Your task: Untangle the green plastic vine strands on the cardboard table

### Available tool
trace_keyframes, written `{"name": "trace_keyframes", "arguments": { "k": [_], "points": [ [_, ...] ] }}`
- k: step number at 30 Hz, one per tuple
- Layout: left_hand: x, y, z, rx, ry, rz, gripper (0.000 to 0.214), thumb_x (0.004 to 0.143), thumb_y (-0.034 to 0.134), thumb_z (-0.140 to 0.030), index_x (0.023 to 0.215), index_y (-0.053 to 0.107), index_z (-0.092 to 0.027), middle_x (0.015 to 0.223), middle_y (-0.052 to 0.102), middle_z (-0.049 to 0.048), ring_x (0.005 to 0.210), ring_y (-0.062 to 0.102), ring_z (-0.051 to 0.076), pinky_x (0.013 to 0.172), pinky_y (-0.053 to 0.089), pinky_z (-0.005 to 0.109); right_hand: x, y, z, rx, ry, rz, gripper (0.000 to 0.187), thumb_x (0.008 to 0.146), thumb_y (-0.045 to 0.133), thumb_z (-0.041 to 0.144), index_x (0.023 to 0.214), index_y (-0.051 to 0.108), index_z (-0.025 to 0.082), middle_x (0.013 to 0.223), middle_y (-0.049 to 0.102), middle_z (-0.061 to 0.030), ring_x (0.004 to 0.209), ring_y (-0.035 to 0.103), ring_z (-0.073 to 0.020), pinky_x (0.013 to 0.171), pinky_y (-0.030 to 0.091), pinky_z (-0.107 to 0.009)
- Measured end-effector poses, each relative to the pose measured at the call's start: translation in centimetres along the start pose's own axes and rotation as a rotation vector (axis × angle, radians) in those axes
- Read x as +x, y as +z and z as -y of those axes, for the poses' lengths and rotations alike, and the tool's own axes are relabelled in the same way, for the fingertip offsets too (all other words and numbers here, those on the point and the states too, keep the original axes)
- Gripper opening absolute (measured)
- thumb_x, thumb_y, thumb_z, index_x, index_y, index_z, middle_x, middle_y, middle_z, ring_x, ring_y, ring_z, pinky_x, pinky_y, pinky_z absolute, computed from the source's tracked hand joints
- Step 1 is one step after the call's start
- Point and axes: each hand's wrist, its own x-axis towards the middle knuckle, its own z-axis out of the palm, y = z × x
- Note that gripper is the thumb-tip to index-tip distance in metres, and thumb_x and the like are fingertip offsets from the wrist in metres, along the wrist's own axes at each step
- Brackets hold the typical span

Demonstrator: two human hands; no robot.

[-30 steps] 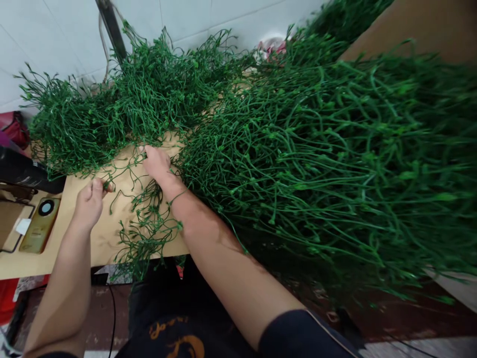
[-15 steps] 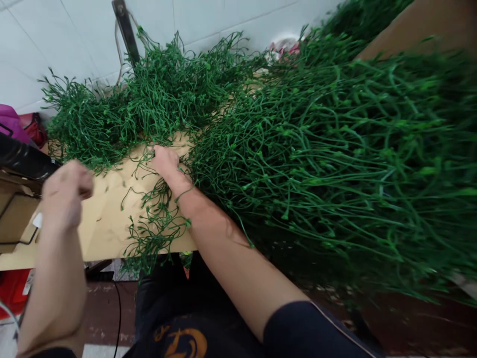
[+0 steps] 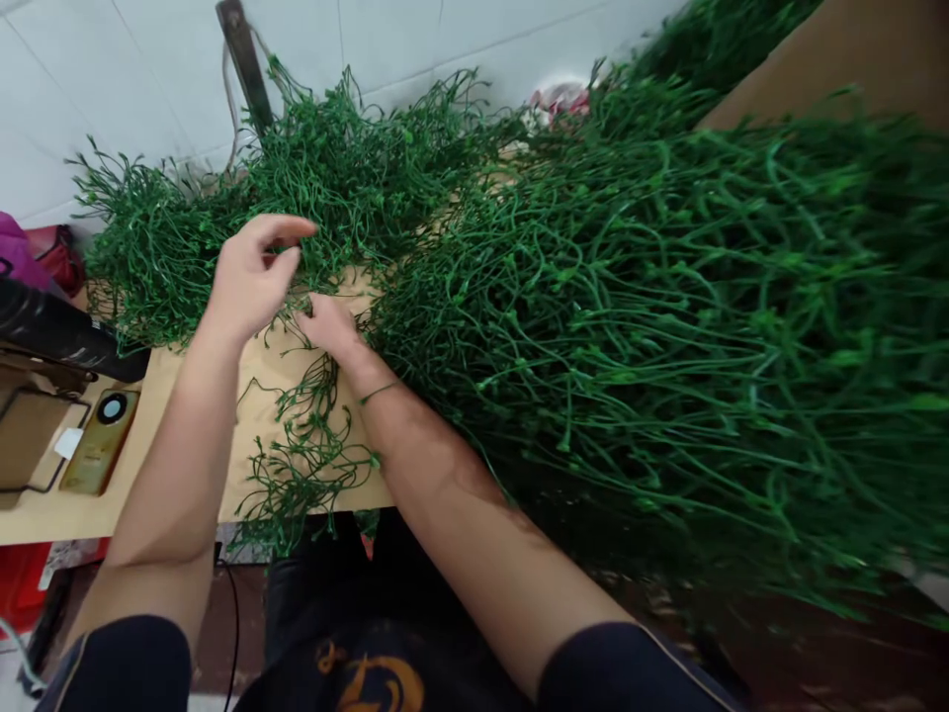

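Note:
My right hand (image 3: 330, 324) rests on the tan tabletop (image 3: 185, 396), fingers curled on thin green plastic stems (image 3: 311, 435) that trail toward the table's front edge. My left hand (image 3: 252, 272) hovers just above and left of it, thumb and fingers bent toward each other over the pile of green stems (image 3: 222, 227) at the back; whether anything sits between them does not show. A very large heap of the same stems (image 3: 667, 326) covers the right half of the table, touching my right forearm.
A phone in a gold case (image 3: 100, 440) lies at the table's left, beside a wire-framed brown tray (image 3: 30, 435) and a black object (image 3: 51, 331). A dark post (image 3: 241, 59) stands against the white tiled wall. A brown cardboard surface (image 3: 816, 59) rises at the upper right.
My left hand has swung from the left side of the table up and right, ending just above my right hand at the back pile. My right hand has stayed on the stems.

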Motion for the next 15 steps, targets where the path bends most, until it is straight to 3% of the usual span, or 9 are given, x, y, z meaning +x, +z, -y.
{"name": "trace_keyframes", "arguments": {
  "k": [2,4,7,10,13,15],
  "points": [
    [0.2,-1.2,4.2,-0.037,-0.130,0.037,0.034,0.080,0.055,-0.022,0.112,0.064,-0.014,0.119,0.064,0.0065,0.116,0.055,0.023,0.106,0.038,0.038,0.0,-0.1,0.0,0.041,0.005,0.012,0.029,0.085,0.045,0.035,0.096,0.064,0.017,0.094,0.069,-0.0076,0.092,0.062,-0.0220,0.076,0.045,-0.031],
    [0.4,-1.3,6.7,-0.124,-0.229,0.155,0.043,0.081,0.056,-0.037,0.116,0.063,-0.013,0.123,0.063,0.0093,0.120,0.052,0.026,0.108,0.036,0.042,0.0,-0.3,0.1,0.074,-0.005,0.020,0.027,0.081,0.048,0.033,0.094,0.065,0.017,0.088,0.068,-0.0057,0.086,0.060,-0.0199,0.073,0.042,-0.029],
    [0.2,-0.5,7.8,-0.319,-0.329,0.357,0.063,0.084,0.043,-0.062,0.117,0.064,-0.012,0.123,0.063,0.0139,0.122,0.052,0.029,0.106,0.037,0.044,0.1,-0.3,-0.1,0.105,-0.033,0.017,0.026,0.078,0.050,0.032,0.091,0.066,0.016,0.080,0.065,-0.0038,0.075,0.055,-0.0161,0.068,0.038,-0.026],
    [-0.1,-0.2,8.3,-0.439,-0.332,0.439,0.076,0.081,0.035,-0.074,0.113,0.065,-0.012,0.122,0.064,0.0154,0.124,0.051,0.030,0.104,0.038,0.043,0.3,-0.1,-0.4,0.170,-0.059,0.012,0.027,0.078,0.051,0.033,0.088,0.067,0.013,0.072,0.058,-0.0011,0.067,0.048,-0.0121,0.064,0.034,-0.024],
    [-0.6,-1.0,9.1,-0.452,-0.284,0.505,0.077,0.067,0.056,-0.075,0.112,0.067,-0.014,0.124,0.063,0.0156,0.122,0.052,0.029,0.101,0.042,0.038,0.6,0.3,-0.9,0.322,-0.058,0.018,0.027,0.077,0.052,0.034,0.086,0.067,0.012,0.065,0.052,0.0021,0.063,0.044,-0.0094,0.060,0.032,-0.022],
    [-1.1,-1.8,9.6,-0.390,-0.255,0.561,0.078,0.054,0.075,-0.064,0.115,0.066,-0.016,0.131,0.059,0.0151,0.122,0.051,0.030,0.099,0.043,0.036,0.8,0.6,-1.1,0.418,-0.051,0.029,0.025,0.075,0.054,0.033,0.082,0.066,0.011,0.061,0.048,0.0036,0.061,0.043,-0.0085,0.059,0.030,-0.021]
  ]
}}
